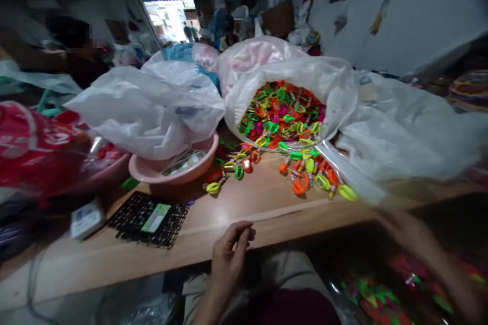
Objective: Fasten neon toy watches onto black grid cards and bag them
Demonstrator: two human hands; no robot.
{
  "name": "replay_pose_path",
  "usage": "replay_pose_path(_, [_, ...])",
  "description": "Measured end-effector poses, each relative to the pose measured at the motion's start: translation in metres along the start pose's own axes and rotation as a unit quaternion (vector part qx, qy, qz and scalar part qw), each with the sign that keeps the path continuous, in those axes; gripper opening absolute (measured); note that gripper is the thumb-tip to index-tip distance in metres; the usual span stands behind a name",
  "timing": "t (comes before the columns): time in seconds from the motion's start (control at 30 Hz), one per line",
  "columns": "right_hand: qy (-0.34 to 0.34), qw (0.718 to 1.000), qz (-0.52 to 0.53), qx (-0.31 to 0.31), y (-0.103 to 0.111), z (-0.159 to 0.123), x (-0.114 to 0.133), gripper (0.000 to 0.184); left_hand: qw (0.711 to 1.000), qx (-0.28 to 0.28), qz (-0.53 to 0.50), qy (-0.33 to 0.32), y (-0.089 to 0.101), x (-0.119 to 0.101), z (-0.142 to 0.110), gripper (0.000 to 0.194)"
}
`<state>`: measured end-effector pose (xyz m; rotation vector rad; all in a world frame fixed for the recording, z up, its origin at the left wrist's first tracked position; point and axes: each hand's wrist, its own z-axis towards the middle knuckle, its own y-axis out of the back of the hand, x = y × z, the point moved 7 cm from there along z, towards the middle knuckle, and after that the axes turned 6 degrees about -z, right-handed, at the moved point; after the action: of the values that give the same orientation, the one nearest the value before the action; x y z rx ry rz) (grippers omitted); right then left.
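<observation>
My left hand [232, 251] is above the table's front edge, fingers curled in and thumb against them, with nothing visible in it. Smeared by motion, my right hand [392, 221] is at the table edge on the right. It is close to the lower end of a clear plastic strip [353, 175]; whether it grips the strip cannot be made out. Small toys shaped like bright plastic watches [305, 170] lie loose on the tabletop [244, 203]. Many more [282, 111] fill a large white plastic sack [335, 78] lying with its mouth towards me.
A pink basin [171, 179] with a white bag [152, 111] over it stands left. Nearer are a black perforated mat [168, 228], a green card [156, 217] and a small white box [87, 219]. Toys [377, 297] lie below the table edge. A person [82, 56] is at far left.
</observation>
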<state>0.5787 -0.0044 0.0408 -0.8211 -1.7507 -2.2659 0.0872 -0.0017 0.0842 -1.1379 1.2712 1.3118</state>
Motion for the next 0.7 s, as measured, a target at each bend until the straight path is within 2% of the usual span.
replay_pose_path(0.07, [0.074, 0.995, 0.026, 0.055, -0.041, 0.028, 0.051, 0.04, 1.0, -0.022, 0.014, -0.013, 0.013, 0.008, -0.007, 0.036])
replay_pose_path(0.13, [0.17, 0.98, 0.045, 0.092, -0.085, 0.046, 0.13, 0.044, 0.997, -0.062, 0.045, -0.031, 0.034, 0.017, -0.014, 0.034])
replay_pose_path(0.2, [0.26, 0.954, 0.072, 0.127, -0.128, 0.045, 0.219, 0.04, 0.987, -0.141, 0.072, -0.035, 0.063, 0.029, -0.019, 0.035])
replay_pose_path(0.3, [0.407, 0.882, 0.129, 0.199, -0.181, 0.006, 0.35, 0.031, 0.944, -0.32, 0.076, -0.019, 0.121, 0.056, -0.029, 0.044])
replay_pose_path(0.37, [0.496, 0.817, 0.145, 0.258, -0.211, -0.035, 0.424, 0.025, 0.905, -0.421, 0.051, -0.008, 0.155, 0.075, -0.037, 0.055])
replay_pose_path(0.4, [0.524, 0.796, 0.144, 0.269, -0.225, -0.054, 0.455, 0.031, 0.889, -0.456, 0.032, -0.002, 0.169, 0.085, -0.039, 0.062])
replay_pose_path(0.43, [0.534, 0.788, 0.134, 0.275, -0.239, -0.07, 0.482, 0.045, 0.877, -0.481, 0.007, 0.005, 0.182, 0.095, -0.041, 0.069])
replay_pose_path(0.5, [0.534, 0.784, 0.086, 0.303, -0.271, -0.098, 0.521, 0.093, 0.857, -0.512, -0.055, 0.022, 0.205, 0.115, -0.045, 0.081])
replay_pose_path(0.53, [0.525, 0.785, 0.057, 0.323, -0.288, -0.109, 0.534, 0.113, 0.852, -0.517, -0.083, 0.029, 0.215, 0.125, -0.045, 0.086])
replay_pose_path(0.57, [0.519, 0.783, 0.026, 0.342, -0.306, -0.119, 0.543, 0.126, 0.842, -0.526, -0.11, 0.041, 0.226, 0.137, -0.047, 0.09])
replay_pose_path(0.6, [0.522, 0.78, 0.009, 0.345, -0.321, -0.127, 0.549, 0.13, 0.84, -0.524, -0.132, 0.049, 0.236, 0.148, -0.045, 0.094])
replay_pose_path(0.67, [0.548, 0.769, 0.009, 0.329, -0.348, -0.137, 0.557, 0.125, 0.84, -0.515, -0.16, 0.068, 0.253, 0.171, -0.039, 0.099])
replay_pose_path(0.7, [0.558, 0.766, 0.011, 0.319, -0.36, -0.138, 0.558, 0.119, 0.85, -0.493, -0.167, 0.075, 0.258, 0.182, -0.032, 0.101])
